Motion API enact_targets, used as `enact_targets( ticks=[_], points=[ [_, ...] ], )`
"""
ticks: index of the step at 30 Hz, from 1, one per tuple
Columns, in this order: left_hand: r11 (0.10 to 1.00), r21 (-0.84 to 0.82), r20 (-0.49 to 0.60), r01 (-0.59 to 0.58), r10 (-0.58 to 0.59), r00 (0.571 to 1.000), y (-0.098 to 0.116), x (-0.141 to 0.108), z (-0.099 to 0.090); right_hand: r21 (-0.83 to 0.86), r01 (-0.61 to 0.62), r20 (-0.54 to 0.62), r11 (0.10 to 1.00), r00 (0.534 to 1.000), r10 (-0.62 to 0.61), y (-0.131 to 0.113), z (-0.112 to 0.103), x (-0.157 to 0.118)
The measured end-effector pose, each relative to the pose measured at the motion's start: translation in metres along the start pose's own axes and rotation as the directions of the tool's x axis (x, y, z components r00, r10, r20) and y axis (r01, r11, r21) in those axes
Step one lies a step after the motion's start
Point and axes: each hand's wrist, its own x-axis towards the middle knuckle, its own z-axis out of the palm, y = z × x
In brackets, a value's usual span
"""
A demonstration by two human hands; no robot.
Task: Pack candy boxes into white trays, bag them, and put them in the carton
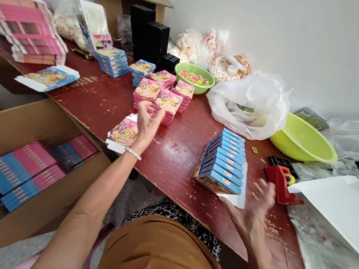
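My left hand [148, 123], with a beaded bracelet at the wrist, is at the near stack of small pink boxes [169, 102]. Its thumb and fingers lie around the stack's near left corner; where they press is partly hidden. Below that hand lies a flattened pink carton [123, 132] with white flaps. My right hand [252, 210] is open and slightly blurred, its fingers spread and holding nothing. Just beyond it, a display box [209, 183] holds a double row of small blue boxes [228, 168], its white flap folded out toward that hand.
Further back are stacked blue boxes [112, 64], a green bowl of colorful pieces [197, 89] and a plastic bag [251, 104]. To the right are a yellow-green basin [302, 139] and a red tape dispenser [280, 185]. A cardboard carton [84, 187] with packed boxes stands at left.
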Motion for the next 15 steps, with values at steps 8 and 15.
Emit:
enact_targets(
  ticks=[8,15],
  points=[
    [0.846,0.517,0.119,0.130,-0.222,0.968,0.001,0.059,-0.004,0.469,-0.169,0.354,0.867,0.935,-0.009,-0.128,0.139,-0.002],
    [0.783,0.619,0.243,0.056,-0.259,0.935,-0.008,0.059,-0.003,0.549,-0.700,0.347,0.458,0.689,0.636,-0.118,0.281,0.174]
  ],
)
